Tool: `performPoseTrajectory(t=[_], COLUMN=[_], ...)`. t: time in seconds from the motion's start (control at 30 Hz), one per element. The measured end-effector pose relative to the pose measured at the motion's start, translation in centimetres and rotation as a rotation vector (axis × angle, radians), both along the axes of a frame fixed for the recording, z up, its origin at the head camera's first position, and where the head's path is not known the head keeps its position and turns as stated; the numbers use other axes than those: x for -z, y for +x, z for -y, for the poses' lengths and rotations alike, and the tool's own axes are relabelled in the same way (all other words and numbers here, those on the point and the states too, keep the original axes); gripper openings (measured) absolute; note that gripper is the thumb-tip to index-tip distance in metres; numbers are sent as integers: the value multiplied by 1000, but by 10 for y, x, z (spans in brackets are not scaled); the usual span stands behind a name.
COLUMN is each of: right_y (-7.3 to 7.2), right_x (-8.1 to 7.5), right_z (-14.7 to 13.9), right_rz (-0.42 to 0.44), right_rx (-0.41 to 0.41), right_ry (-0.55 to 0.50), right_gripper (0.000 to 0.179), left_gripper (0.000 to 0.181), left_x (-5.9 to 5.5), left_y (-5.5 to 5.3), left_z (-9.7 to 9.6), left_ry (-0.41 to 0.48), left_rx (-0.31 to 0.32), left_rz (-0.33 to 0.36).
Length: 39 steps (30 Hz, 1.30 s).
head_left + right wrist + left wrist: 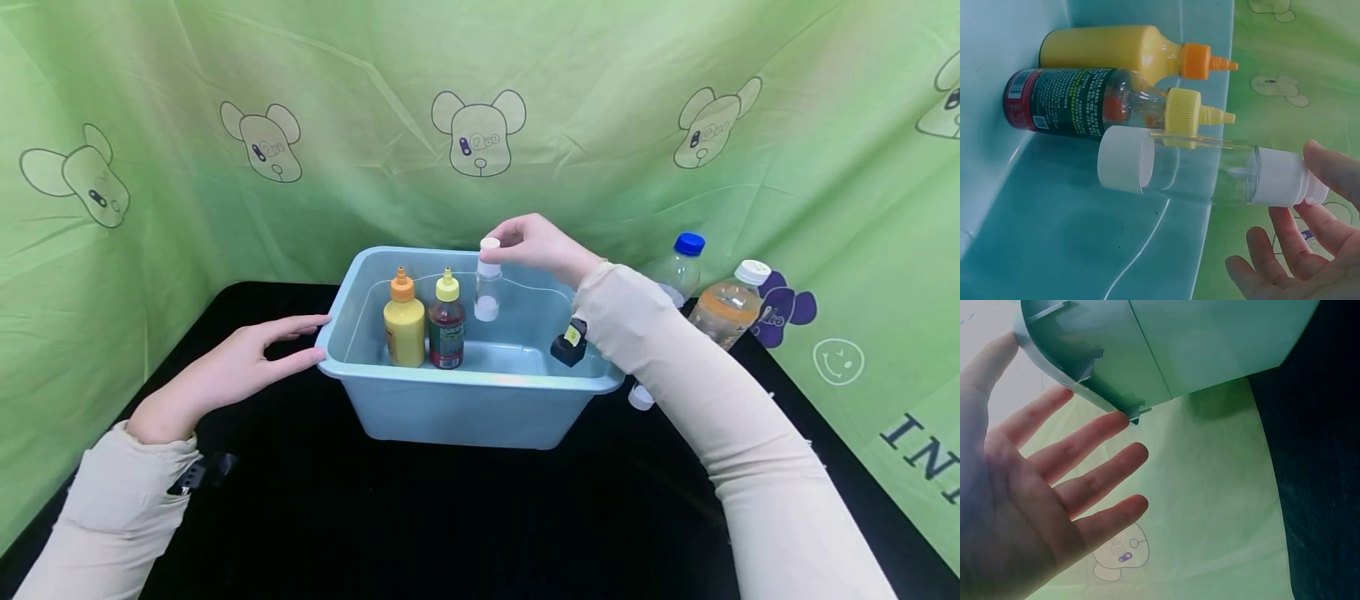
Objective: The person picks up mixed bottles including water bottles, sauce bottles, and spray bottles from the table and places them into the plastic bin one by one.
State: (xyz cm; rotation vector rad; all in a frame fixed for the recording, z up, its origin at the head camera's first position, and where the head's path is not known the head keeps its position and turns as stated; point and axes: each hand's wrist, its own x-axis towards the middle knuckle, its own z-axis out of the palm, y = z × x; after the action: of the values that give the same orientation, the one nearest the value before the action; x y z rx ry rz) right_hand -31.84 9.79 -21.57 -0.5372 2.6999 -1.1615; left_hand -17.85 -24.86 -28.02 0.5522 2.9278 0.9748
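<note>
Inside the blue plastic tub [465, 408], a yellow squeeze bottle [405, 332] with an orange nozzle cap and a dark-labelled sauce bottle [447, 337] with a yellow nozzle cap stand side by side at the left. My right hand [542, 243] pinches the white cap of a small clear bottle [1194, 165] between thumb and fingers. That bottle hangs upright over the tub, right of the sauce bottle, its white base lowest. My left hand [251, 362] touches the tub's left rim with straight, spread fingers; in the left wrist view its fingertips [1124, 419] lie along the rim.
Right of the tub, partly behind my right sleeve, are a clear bottle with a blue cap [688, 244] and a bottle with a white cap [752, 272] and orange band. Another white cap [641, 397] shows below the sleeve. Green printed cloth [375, 167] hangs behind the black table surface [450, 525].
</note>
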Motion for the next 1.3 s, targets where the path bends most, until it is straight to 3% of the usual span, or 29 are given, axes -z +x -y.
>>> performPoseTrajectory(t=[1.3], right_y=[-12], right_x=[32], right_z=[15], right_rz=[79], right_rx=[2], right_ry=[173], right_gripper=[30], left_gripper=[49], left_x=[0], left_y=[2], left_z=[-1], left_ry=[0], left_rx=[4], left_rz=[-8])
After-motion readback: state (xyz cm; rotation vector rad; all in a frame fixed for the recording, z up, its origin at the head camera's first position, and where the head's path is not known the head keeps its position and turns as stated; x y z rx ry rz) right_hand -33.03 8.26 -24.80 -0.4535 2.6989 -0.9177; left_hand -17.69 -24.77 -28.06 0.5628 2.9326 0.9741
